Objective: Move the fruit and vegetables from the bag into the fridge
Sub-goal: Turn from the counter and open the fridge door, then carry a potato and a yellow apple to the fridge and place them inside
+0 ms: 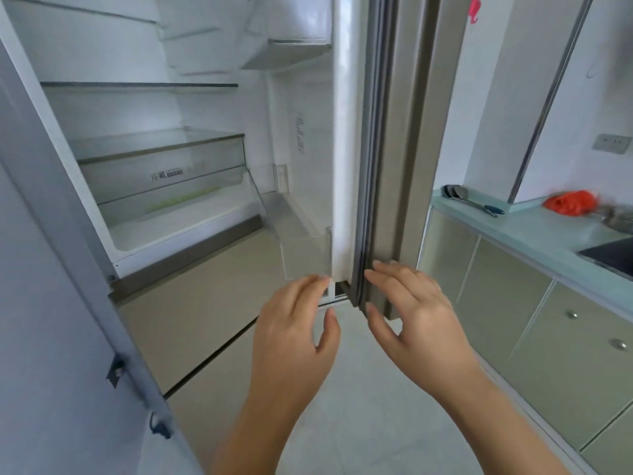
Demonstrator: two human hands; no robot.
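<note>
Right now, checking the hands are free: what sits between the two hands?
In the head view, the bottom edge of the open fridge door stands between the left hand and the right hand; both hands are empty.

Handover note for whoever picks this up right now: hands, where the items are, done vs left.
Left hand: open, empty, fingertips at the bottom corner of the open fridge door.
Right hand: open, empty, on the other side of that door's edge.
Fridge: open; shelves bare; the lower clear drawer shows something green, too blurred to name.
Bag: an orange-red plastic bag lies on the counter to the right; contents not visible.
Done: fridge opened.
Left: go to the bag, carry the fruit and vegetables to the fridge, close the door.
</note>
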